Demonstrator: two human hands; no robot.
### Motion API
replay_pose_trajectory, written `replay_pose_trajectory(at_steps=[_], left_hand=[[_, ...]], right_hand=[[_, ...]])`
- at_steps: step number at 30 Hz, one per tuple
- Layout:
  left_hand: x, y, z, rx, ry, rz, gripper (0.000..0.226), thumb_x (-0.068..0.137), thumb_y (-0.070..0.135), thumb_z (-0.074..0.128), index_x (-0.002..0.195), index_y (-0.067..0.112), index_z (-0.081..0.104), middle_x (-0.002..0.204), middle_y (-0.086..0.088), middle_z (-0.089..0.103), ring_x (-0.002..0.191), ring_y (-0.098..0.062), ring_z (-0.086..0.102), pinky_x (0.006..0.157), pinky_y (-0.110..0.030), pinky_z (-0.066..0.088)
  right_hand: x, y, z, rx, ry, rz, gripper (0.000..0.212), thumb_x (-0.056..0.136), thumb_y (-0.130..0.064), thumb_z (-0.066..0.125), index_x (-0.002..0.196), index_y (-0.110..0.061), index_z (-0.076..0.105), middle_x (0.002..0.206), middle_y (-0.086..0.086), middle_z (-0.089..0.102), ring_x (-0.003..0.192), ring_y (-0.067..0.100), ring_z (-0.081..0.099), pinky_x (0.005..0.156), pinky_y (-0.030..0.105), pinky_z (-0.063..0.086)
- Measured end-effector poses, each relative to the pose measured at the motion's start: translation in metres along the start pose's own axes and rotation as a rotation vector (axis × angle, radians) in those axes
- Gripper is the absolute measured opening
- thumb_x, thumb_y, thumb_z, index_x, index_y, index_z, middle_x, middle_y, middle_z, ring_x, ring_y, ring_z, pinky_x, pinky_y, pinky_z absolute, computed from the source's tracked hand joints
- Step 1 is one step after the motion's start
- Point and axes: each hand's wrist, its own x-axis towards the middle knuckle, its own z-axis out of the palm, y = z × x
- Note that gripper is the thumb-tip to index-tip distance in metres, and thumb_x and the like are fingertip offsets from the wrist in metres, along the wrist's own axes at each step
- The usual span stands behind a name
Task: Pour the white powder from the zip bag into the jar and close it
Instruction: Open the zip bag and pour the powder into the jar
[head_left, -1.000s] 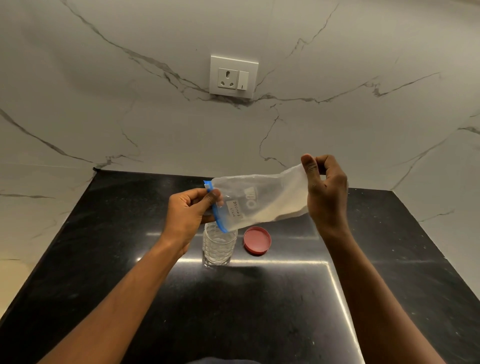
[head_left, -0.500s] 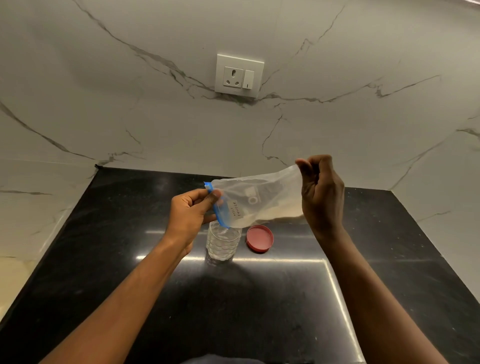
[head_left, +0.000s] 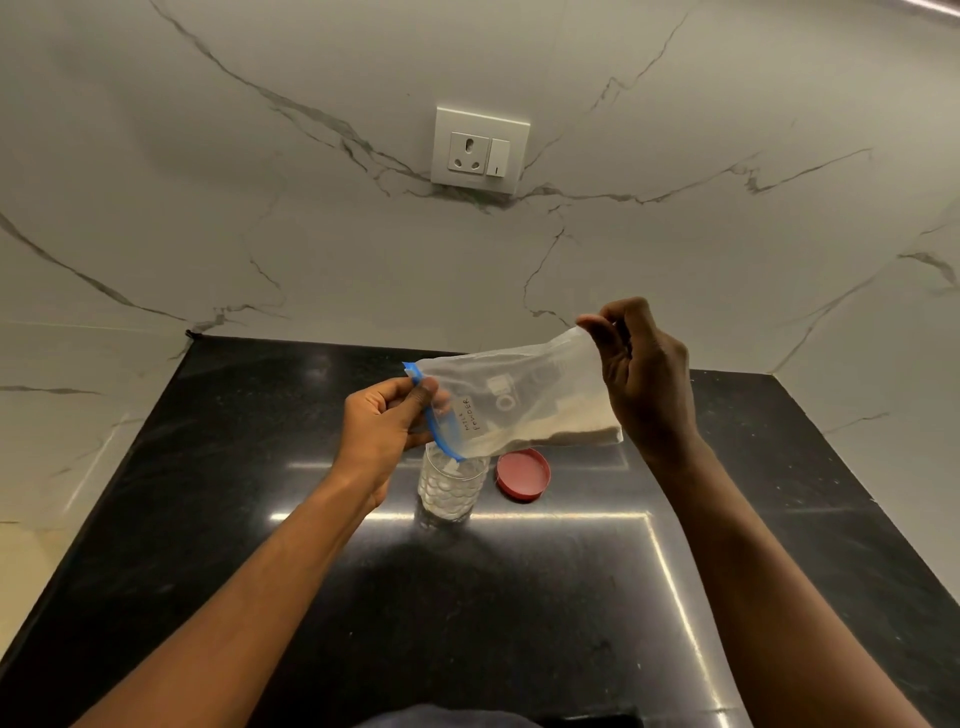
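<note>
A clear zip bag with a blue zip strip hangs sideways over the black counter, its mouth to the left. White powder lies along its lower edge towards the right. My left hand pinches the blue mouth end. My right hand pinches the bag's raised bottom end. Directly under the mouth stands a clear dimpled jar, open, with white powder in it. Its red lid lies flat on the counter just to the right of the jar.
The black stone counter is bounded by marble walls at the back and on both sides. A white wall socket sits on the back wall above the jar.
The powder heap in the bag has thinned and slid along the lower edge. My right hand has shifted its pinch slightly on the bag's bottom end; my left hand stays over the jar.
</note>
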Motion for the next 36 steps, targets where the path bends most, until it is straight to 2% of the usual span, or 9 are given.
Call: replay_pose_trajectory(at_steps=[3,7,10,13,17,20,23,26,36], left_hand=[[0.001,-0.001,-0.001,0.000,-0.006,0.006,0.013,0.099,0.018,0.072,0.110,0.012,0.076,0.096,-0.002,0.085,0.092,-0.017,0.082,0.068,-0.027,0.066],[0.003,-0.001,-0.001,-0.006,-0.016,0.007,0.013,0.099,0.018,0.071,0.109,0.011,0.076,0.097,-0.004,0.085,0.093,-0.018,0.082,0.069,-0.027,0.066],[0.004,-0.001,-0.001,-0.003,-0.023,-0.001,0.015,0.099,0.018,0.071,0.111,0.011,0.076,0.098,-0.004,0.085,0.093,-0.017,0.082,0.069,-0.028,0.066],[0.006,-0.001,-0.001,-0.018,-0.028,-0.012,0.017,0.100,0.018,0.070,0.114,0.009,0.075,0.098,-0.003,0.085,0.094,-0.017,0.082,0.069,-0.027,0.066],[0.006,0.000,-0.001,-0.029,-0.038,-0.022,0.017,0.099,0.017,0.071,0.114,0.011,0.076,0.099,-0.003,0.085,0.094,-0.016,0.082,0.069,-0.027,0.066],[0.006,-0.001,-0.001,-0.047,-0.041,-0.029,0.014,0.099,0.017,0.071,0.111,0.014,0.076,0.099,-0.003,0.085,0.094,-0.016,0.082,0.069,-0.026,0.065],[0.007,-0.003,0.001,-0.059,-0.040,-0.031,0.013,0.099,0.018,0.071,0.110,0.015,0.076,0.099,-0.003,0.085,0.094,-0.016,0.082,0.069,-0.026,0.065],[0.007,-0.002,0.000,-0.073,-0.044,-0.035,0.013,0.098,0.018,0.071,0.109,0.015,0.077,0.099,-0.003,0.085,0.095,-0.016,0.082,0.069,-0.026,0.065],[0.009,-0.004,-0.001,-0.091,-0.048,-0.037,0.014,0.098,0.015,0.071,0.110,0.014,0.077,0.099,-0.005,0.085,0.096,-0.017,0.082,0.072,-0.026,0.065]], right_hand=[[0.002,-0.002,0.000,0.019,-0.009,-0.008,0.034,0.103,-0.034,0.058,0.097,0.000,0.063,0.078,-0.015,0.057,0.049,-0.004,0.044,0.052,0.002,0.036],[0.004,-0.004,-0.001,0.031,-0.034,-0.026,0.035,0.103,-0.033,0.058,0.097,0.001,0.064,0.080,-0.013,0.059,0.054,-0.011,0.050,0.053,0.002,0.036],[0.006,-0.007,-0.002,0.032,-0.054,-0.030,0.039,0.103,-0.037,0.056,0.099,0.001,0.064,0.074,-0.006,0.063,0.052,0.005,0.053,0.052,0.011,0.042],[0.008,-0.010,-0.003,0.033,-0.058,-0.029,0.042,0.104,-0.039,0.054,0.099,0.001,0.064,0.071,0.001,0.065,0.053,0.009,0.055,0.051,0.014,0.042],[0.010,-0.011,-0.004,0.002,-0.060,-0.041,0.038,0.103,-0.036,0.057,0.098,0.001,0.064,0.068,0.001,0.063,0.051,0.010,0.052,0.051,0.012,0.038],[0.013,-0.011,-0.004,-0.022,-0.065,-0.045,0.034,0.102,-0.033,0.061,0.098,0.000,0.064,0.067,0.001,0.062,0.051,0.012,0.054,0.049,0.017,0.042],[0.015,-0.013,-0.004,-0.038,-0.062,-0.051,0.031,0.102,-0.031,0.063,0.098,0.000,0.063,0.069,-0.006,0.057,0.052,0.008,0.051,0.053,0.007,0.037],[0.015,-0.013,-0.004,-0.059,-0.075,-0.052,0.029,0.101,-0.029,0.064,0.098,-0.001,0.063,0.070,-0.010,0.053,0.053,0.003,0.047,0.055,0.004,0.033],[0.012,-0.009,-0.006,-0.051,-0.081,-0.032,0.027,0.101,-0.029,0.065,0.096,-0.003,0.062,0.066,-0.007,0.052,0.049,0.008,0.046,0.048,0.015,0.037]])
